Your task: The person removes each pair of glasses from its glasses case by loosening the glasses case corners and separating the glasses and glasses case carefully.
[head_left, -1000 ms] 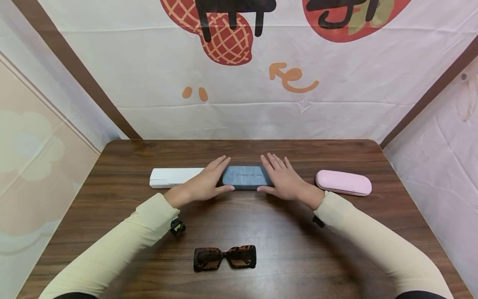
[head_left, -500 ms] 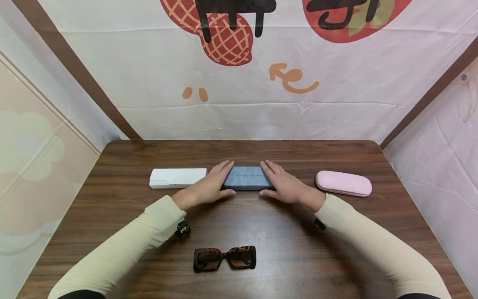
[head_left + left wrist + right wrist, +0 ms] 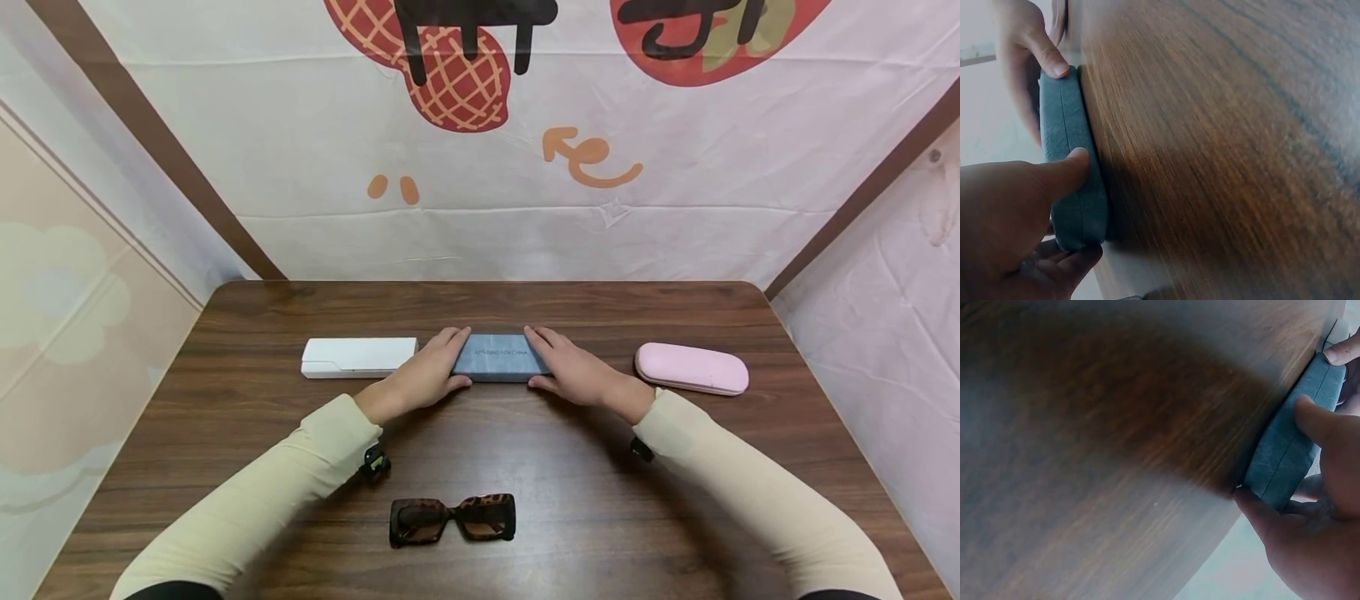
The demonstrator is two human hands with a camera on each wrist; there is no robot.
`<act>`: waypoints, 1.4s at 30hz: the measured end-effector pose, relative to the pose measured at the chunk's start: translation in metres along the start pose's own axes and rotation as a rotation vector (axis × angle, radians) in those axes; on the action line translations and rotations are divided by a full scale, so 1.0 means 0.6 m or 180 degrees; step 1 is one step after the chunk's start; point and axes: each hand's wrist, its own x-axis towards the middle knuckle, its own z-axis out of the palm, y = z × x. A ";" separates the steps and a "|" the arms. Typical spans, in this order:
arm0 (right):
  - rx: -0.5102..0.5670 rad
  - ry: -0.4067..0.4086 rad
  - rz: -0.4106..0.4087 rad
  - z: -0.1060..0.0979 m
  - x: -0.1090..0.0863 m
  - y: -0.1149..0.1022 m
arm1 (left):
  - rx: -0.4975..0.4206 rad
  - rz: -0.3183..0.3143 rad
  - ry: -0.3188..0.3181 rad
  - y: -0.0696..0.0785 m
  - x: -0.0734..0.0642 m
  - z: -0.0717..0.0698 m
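A blue-grey glasses case (image 3: 501, 353) with small lettering on its lid lies at the back middle of the table, its lid closed. My left hand (image 3: 426, 373) grips its left end. In the left wrist view the left thumb (image 3: 1072, 170) presses the front face while fingers bend round the end and far side. The right end is held by my right hand (image 3: 573, 369), its thumb (image 3: 1313, 419) on the front face in the right wrist view. Tortoiseshell sunglasses (image 3: 452, 518) rest nearer the front, temples hidden from sight.
A white glasses case (image 3: 352, 357) lies left of the blue one, partly behind the left hand. To the right sits a pink glasses case (image 3: 692, 367). The wooden table (image 3: 555, 467) ends at a printed cloth wall (image 3: 480, 242).
Both hands have lowered and closed in on the ends of the blue glasses case, their fingers now bent round it. The sunglasses and the other cases stay put.
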 end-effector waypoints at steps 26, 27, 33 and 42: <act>0.0161 0.0152 0.0220 -0.005 0.015 -0.008 | -0.0062 -0.0031 -0.0064 0.003 -0.003 -0.005; 0.0168 0.0153 0.0229 -0.005 0.015 -0.008 | -0.0059 -0.0020 -0.0054 0.003 -0.003 -0.005; 0.0177 0.0155 0.0246 -0.007 0.015 -0.010 | -0.0059 0.0024 -0.0046 0.003 -0.005 -0.006; 0.0180 0.0193 0.0226 -0.011 0.008 -0.015 | -0.0119 0.0041 -0.0030 0.005 -0.010 -0.008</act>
